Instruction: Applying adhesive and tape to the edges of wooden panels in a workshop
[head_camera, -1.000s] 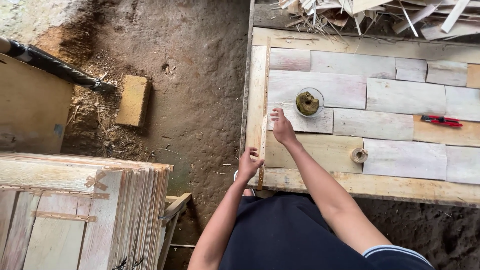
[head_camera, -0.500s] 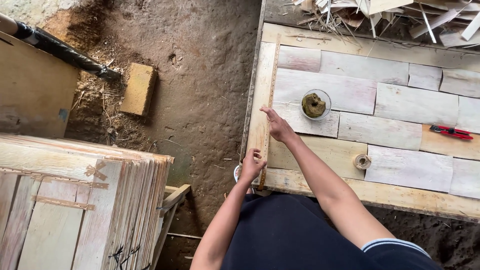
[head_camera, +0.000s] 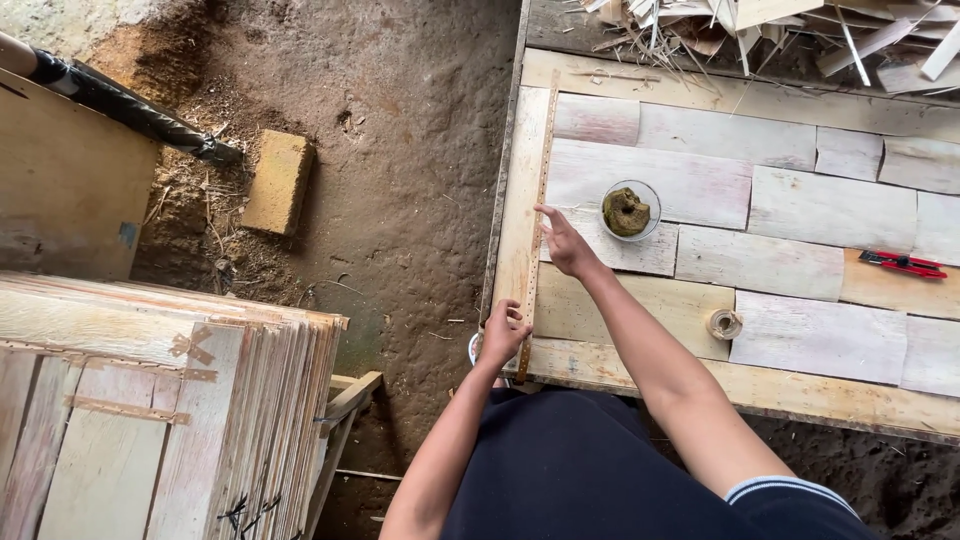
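Note:
A long thin brown perforated tape strip (head_camera: 540, 180) runs along the seam between the left edge board and the pale veneer pieces on the work table (head_camera: 700, 375). My left hand (head_camera: 503, 334) presses the strip's near end at the table's front edge, fingers curled. My right hand (head_camera: 565, 240) lies farther up the strip, index finger stretched out and pressing it flat. A small clear bowl (head_camera: 630, 208) with a greenish wet sponge sits just right of my right hand.
A small tape roll (head_camera: 724, 323) and a red utility knife (head_camera: 903, 263) lie on the veneer pieces. Wood scraps pile at the table's far edge (head_camera: 760, 20). A stack of taped veneer sheets (head_camera: 150, 400) stands at left; a brick (head_camera: 277, 182) lies on the dirt floor.
My right hand has slid slightly up along the strip, from holding its loose part to pressing it down on the seam. My left hand stays at the near end.

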